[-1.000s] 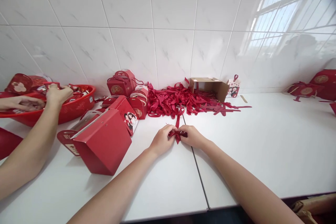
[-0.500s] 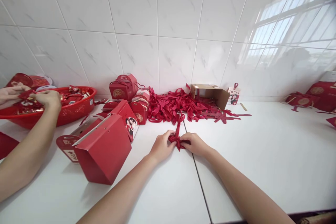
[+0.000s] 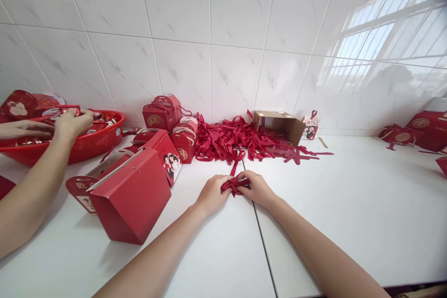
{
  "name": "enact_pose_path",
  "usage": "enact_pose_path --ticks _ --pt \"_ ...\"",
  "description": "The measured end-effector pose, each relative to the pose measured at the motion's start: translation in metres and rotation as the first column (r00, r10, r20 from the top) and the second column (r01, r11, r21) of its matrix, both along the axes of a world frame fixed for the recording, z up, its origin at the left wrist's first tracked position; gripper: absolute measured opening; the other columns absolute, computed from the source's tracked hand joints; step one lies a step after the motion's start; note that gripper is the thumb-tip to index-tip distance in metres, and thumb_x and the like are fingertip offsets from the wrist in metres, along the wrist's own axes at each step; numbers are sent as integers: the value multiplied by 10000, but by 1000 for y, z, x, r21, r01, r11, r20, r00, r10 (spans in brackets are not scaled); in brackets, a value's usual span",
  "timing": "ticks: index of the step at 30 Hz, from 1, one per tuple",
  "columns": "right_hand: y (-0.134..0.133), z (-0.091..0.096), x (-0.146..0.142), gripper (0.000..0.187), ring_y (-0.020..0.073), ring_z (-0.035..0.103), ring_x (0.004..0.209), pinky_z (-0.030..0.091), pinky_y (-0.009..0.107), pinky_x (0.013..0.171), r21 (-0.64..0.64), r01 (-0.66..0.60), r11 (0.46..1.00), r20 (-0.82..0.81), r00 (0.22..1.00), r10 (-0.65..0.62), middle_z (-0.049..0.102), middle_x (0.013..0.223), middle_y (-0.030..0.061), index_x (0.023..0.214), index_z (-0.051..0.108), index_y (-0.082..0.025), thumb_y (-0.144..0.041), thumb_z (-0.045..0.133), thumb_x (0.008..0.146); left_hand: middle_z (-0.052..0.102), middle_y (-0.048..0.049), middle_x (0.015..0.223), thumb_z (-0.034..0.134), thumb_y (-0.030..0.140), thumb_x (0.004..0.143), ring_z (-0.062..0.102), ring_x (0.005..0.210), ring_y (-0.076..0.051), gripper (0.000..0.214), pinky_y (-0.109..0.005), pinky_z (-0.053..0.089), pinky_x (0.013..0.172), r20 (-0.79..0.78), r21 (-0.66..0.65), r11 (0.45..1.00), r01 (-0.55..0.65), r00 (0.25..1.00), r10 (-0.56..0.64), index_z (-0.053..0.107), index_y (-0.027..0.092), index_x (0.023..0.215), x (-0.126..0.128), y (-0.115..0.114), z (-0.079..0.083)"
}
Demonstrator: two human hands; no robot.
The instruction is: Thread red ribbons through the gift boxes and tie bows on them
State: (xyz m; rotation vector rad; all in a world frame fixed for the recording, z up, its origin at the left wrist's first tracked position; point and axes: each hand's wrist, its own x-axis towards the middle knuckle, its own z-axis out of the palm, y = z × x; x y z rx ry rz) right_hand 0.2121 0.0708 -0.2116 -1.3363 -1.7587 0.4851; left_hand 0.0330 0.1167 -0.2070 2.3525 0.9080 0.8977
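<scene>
Between my two hands is a red ribbon bow [image 3: 234,186], low over the white table [image 3: 216,251]. My left hand [image 3: 213,193] pinches its left loop, with thumb and fingers closed on it. On the other side my right hand [image 3: 256,188] has its fingers closed on the right loop. One ribbon tail runs from the bow up toward the heap of red ribbons [image 3: 230,137] behind. A small brown cardboard box [image 3: 296,128] lies on its side at the heap's right, with ribbons spilling out of it.
Red gift boxes [image 3: 132,200] stand to my left. Beyond them, a co-worker's hands [image 3: 71,125] are over a red plastic basket [image 3: 94,146] of wrapped items. A small printed box [image 3: 310,126] stands by the wall. More red boxes [image 3: 422,125] sit far right. A seam crosses the table.
My hands stay on the bow, whose loops now show spread wider to both sides. The co-worker's right hand has lifted a small red packet over the basket.
</scene>
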Motion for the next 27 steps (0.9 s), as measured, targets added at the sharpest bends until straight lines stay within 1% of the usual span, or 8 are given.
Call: enact_pose_path --ticks 3,6,9,13,16,19,21,27 --pt "-3 3 0 205 153 605 751 484 301 711 26 30 999 -23 999 -29 613 893 22 885 488 -209 -139 513 694 691 -49 963 560 75 736 617 937 -228 366 -354 491 845 23 10 1000 -1 1000 1 687 237 1038 0 1 0" --pt "-5 7 0 168 162 603 757 474 309 716 33 67 997 -61 996 -65 626 839 9 890 452 -217 -172 498 736 677 -51 929 534 28 725 633 882 -198 383 -323 510 811 60 13 1000 -4 998 3 696 213 1019 1 2 0" --pt "-4 6 -1 66 162 597 688 469 305 665 15 109 994 -107 989 -106 636 746 10 835 464 -214 -269 489 809 657 -45 903 507 -19 702 639 836 -166 388 -289 523 781 104 27 1000 -13 995 10 703 191 962 1 1 2" --pt "-1 3 -2 140 155 600 622 466 291 606 -20 114 993 -157 981 -116 655 681 11 801 510 -205 -342 510 827 630 -25 869 506 -26 681 629 809 -150 359 -282 532 768 156 63 997 -39 987 28 701 196 885 0 -1 6" --pt "0 3 -2 137 156 619 651 476 290 625 -27 95 995 -167 981 -98 679 719 16 856 565 -191 -317 554 801 627 -26 897 502 -20 677 627 846 -156 362 -288 532 786 193 81 995 -53 981 36 687 199 899 0 -3 7" --pt "-1 5 -2 147 158 617 705 479 296 662 -11 82 997 -143 986 -83 677 765 23 889 620 -190 -292 558 804 633 -34 984 501 -21 673 618 930 -169 426 -319 517 846 243 91 993 -76 969 52 637 205 1008 0 -4 9" --pt "-1 7 0 181 165 611 764 480 304 693 5 73 997 -120 990 -72 665 844 42 936 647 -194 -292 558 812 637 -35 1000 502 -12 679 619 933 -170 447 -327 521 843 272 91 992 -84 961 56 601 208 1055 0 -5 10" --pt "-3 11 11 356 167 601 839 470 335 814 13 -16 1000 -27 999 17 597 1012 66 1124 631 -236 -381 624 799 635 -31 1014 486 13 701 632 944 -158 390 -306 539 848 334 93 994 -48 942 14 583 210 1023 -2 -11 14"
